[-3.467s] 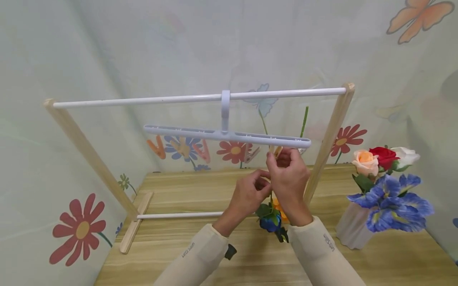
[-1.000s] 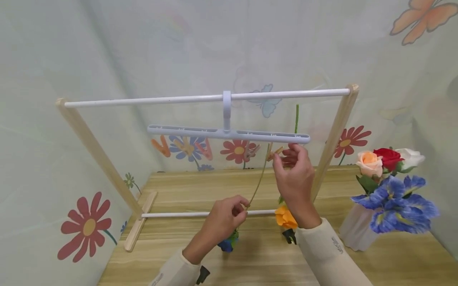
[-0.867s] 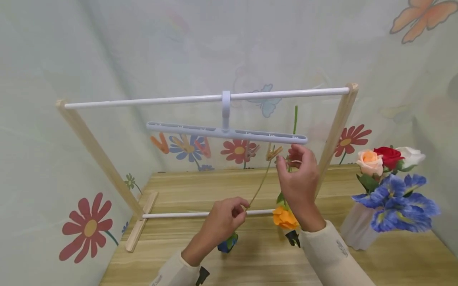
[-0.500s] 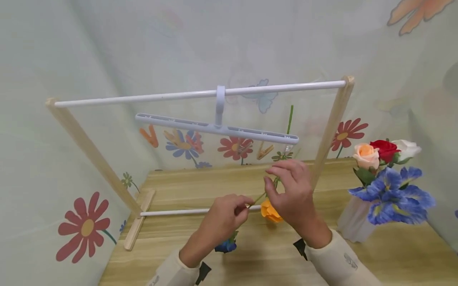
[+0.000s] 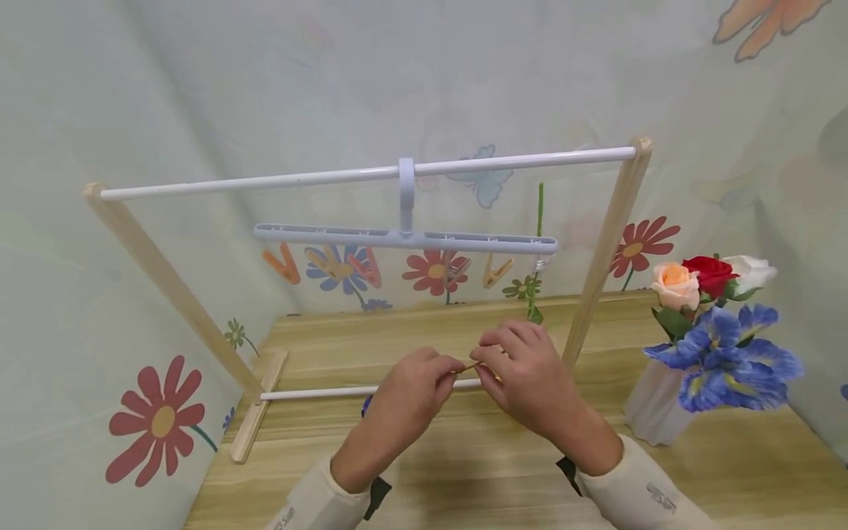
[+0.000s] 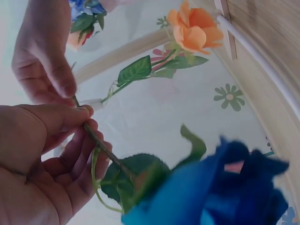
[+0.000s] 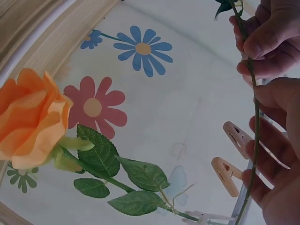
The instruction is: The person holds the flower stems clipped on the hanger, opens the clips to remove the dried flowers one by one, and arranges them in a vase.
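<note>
My left hand (image 5: 407, 386) pinches the thin stem of an artificial blue rose (image 6: 206, 187) between thumb and fingers. The bloom hangs low, mostly behind my left wrist in the head view. Beside it, my right hand (image 5: 526, 368) holds the same stem farther toward its end, thumb on one side and fingers behind, as the right wrist view shows. An orange rose (image 7: 33, 119) hangs head down from the rightmost clip of a pale blue hanger (image 5: 331, 235); my right hand hides its bloom in the head view. The wooden-coloured clip (image 5: 495, 274) beside it holds nothing.
The hanger hooks over the white top bar (image 5: 530, 160) of a wooden-sided rack. Several other clips, such as an orange one (image 5: 283, 263), hang along it. To the right, a white vase (image 5: 652, 405) of artificial flowers stands on the wood-grain table (image 5: 298, 442).
The blue rose's stem has come down and away from the wooden-coloured clip. My right hand has dropped from that clip to the stem, near my left hand. The hanger has swung slightly.
</note>
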Demonstrator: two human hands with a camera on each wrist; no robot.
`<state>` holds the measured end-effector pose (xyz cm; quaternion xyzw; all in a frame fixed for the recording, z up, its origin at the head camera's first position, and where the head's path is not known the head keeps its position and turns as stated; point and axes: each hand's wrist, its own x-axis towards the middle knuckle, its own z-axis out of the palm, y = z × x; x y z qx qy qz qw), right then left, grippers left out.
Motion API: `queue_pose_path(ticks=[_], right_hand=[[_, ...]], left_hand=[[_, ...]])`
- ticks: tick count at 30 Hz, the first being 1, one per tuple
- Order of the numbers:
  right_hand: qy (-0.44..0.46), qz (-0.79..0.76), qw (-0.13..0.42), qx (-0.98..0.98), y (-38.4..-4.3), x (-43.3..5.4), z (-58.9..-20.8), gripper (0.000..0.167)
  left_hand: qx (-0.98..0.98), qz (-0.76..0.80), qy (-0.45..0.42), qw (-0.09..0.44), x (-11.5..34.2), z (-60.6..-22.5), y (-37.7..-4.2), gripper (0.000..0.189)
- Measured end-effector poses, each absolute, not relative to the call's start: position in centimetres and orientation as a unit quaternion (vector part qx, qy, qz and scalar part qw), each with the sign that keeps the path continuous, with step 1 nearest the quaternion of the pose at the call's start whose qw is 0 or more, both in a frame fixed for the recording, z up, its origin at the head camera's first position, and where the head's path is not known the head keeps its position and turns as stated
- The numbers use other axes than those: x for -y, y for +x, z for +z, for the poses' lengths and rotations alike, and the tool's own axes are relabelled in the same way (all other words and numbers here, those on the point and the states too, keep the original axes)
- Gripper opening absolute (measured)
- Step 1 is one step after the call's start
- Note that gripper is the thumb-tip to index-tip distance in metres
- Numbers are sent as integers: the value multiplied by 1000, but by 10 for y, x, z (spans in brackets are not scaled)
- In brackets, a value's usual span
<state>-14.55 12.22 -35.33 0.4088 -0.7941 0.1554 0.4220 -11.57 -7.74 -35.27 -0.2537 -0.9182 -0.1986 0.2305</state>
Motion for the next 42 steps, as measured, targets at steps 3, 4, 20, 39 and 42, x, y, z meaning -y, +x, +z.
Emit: queue_pose_path(ticks=[3,4,20,39,42], right_hand=[[405,145,410,804,-145,-123,-357,12],[403,141,405,809,-144,-123,-358,11],[356,109,328,868,-130,-120,-367,17],[259,253,349,864,-137,-151,-345,16],[224,290,353,861,-134,-164,-333,15]], left_hand=[[926,-174,-245,230,77,-353,-114,10],[926,-164,-245,234,76,-353,-114,10],[931,-71,-251,256,65,-354,-110,15],[823,-206,-374,375,58,-354,-116,8],[841,-214,-348,354,59,-359,-120,11]])
